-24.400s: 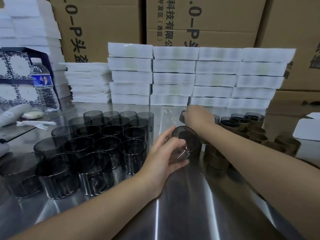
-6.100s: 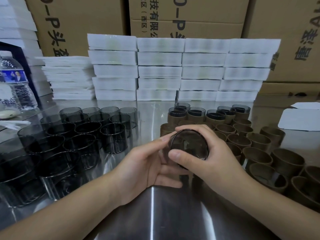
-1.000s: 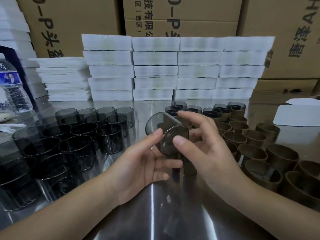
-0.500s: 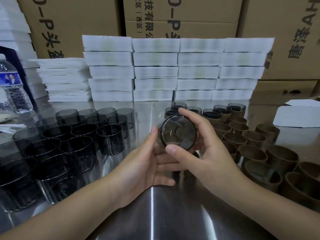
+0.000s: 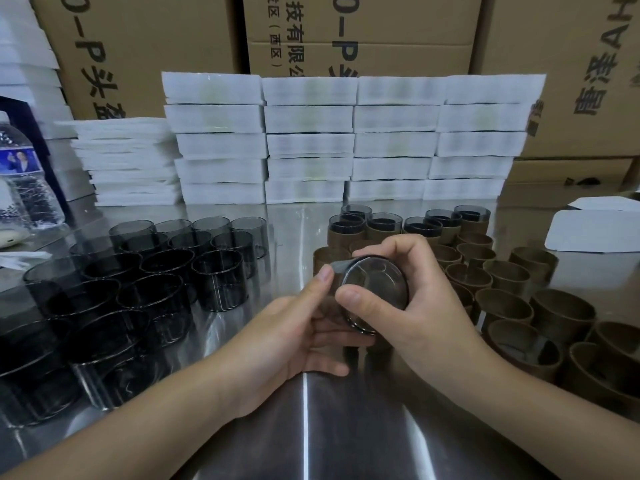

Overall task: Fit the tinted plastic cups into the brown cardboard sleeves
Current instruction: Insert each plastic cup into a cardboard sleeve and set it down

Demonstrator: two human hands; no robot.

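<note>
A tinted plastic cup [image 5: 375, 287] is held between both hands above the steel table, its round base facing me. My right hand [image 5: 422, 306] curls round it from the right, thumb on its near rim. My left hand [image 5: 294, 337] supports it from the left and below, thumb against its side. Whether a brown sleeve is on this cup is hidden by the fingers. Several loose tinted cups [image 5: 166, 271] stand in rows at the left. Empty brown cardboard sleeves [image 5: 505, 306] stand at the right. Behind them are several sleeves with cups fitted [image 5: 384, 225].
Stacks of white flat boxes [image 5: 346, 143] line the back of the steel table [image 5: 304, 427], with large cardboard cartons behind. A water bottle [image 5: 26, 181] stands at far left. White folded cards [image 5: 595, 230] lie at far right.
The cup has come lower and nearer to me between my hands, and its base has turned to face me more squarely. My right fingers have closed further over its top.
</note>
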